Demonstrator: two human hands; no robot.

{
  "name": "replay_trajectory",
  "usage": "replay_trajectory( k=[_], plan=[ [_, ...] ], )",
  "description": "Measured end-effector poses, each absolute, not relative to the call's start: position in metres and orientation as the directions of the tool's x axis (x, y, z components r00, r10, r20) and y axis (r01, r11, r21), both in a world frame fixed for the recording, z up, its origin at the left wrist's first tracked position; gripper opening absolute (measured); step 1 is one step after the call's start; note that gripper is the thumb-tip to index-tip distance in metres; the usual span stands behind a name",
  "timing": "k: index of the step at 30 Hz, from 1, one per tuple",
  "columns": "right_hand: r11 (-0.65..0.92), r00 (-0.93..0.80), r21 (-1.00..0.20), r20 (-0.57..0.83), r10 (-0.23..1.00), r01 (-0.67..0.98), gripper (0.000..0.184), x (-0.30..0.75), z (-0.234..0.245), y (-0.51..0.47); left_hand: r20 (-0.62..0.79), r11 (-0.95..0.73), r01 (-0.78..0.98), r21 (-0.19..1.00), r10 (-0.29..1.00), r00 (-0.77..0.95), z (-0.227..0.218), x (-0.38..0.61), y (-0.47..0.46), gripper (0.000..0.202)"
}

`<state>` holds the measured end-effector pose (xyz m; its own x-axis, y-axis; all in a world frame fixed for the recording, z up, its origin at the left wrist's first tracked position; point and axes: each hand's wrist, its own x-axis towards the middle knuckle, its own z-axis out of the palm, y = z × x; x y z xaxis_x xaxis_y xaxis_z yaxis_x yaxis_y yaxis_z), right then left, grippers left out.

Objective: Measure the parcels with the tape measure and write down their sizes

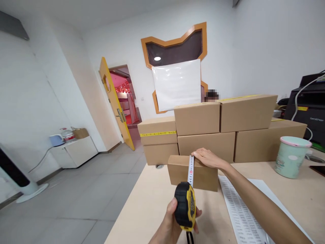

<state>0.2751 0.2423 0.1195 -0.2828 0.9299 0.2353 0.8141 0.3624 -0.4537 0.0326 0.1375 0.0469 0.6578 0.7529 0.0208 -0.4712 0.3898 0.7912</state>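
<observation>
My left hand grips a yellow and black tape measure low over the near part of the table. Its white blade runs up the front of a small cardboard box to the top edge. On top of that box rests my right hand, fingers curled down and pressing the blade's end against the top. The box stands near the table's far edge.
A printed sheet lies on the wooden table under my right forearm. A pale green mug and a black printer are at the right. Larger cardboard boxes are stacked behind. Left: open floor, a white cabinet, a yellow door.
</observation>
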Motion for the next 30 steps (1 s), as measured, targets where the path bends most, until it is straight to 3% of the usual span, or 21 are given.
replay_trajectory(
  k=[14, 30],
  plan=[
    [0.327, -0.26, -0.384, 0.216, 0.941, 0.864, 0.063, 0.269, 0.121, 0.25, 0.058, 0.406, -0.508, 0.76, 0.736, 0.675, 0.053, 0.048, 0.13, 0.069],
    [0.218, -0.187, -0.498, 0.111, 0.976, 0.84, 0.06, 0.273, 0.122, 0.245, 0.076, 0.401, -0.496, 0.77, 0.714, 0.696, 0.038, 0.047, 0.126, 0.059]
  ],
)
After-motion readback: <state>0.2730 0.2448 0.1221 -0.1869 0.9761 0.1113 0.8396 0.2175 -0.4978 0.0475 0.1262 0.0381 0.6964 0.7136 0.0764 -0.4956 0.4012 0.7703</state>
